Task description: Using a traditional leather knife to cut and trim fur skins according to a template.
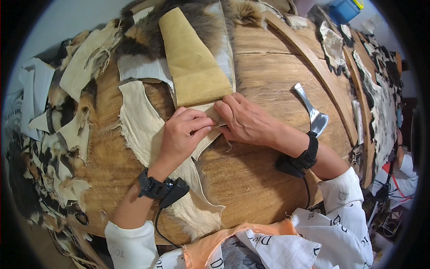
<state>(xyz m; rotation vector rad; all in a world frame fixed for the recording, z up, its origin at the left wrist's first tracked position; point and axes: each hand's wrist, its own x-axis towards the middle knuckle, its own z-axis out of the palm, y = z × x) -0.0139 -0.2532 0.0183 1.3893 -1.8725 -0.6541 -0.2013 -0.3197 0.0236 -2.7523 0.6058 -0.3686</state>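
Observation:
My left hand (183, 132) and my right hand (244, 119) meet at a cream strip of hide (204, 146), fingers bent and closed on it. Something thin between their fingertips is too small to make out. Just above them lies a tapered yellow paper piece (195, 58) over grey-white backed fur (141, 67). My right fingers touch its lower edge. A long cream hide piece (143, 125) runs beneath my left wrist. Pale thread (268, 93) trails across the board to the right of my right hand, near a shiny curved metal blade tool (318, 119).
Fur and hide scraps (89, 58) line the wooden board (277, 193) on the left, back and far right. Long wooden strips (313, 62) lie at the right. A blue bucket (342, 11) stands at the back right. Another person's white sleeve (405, 166) shows at the right edge.

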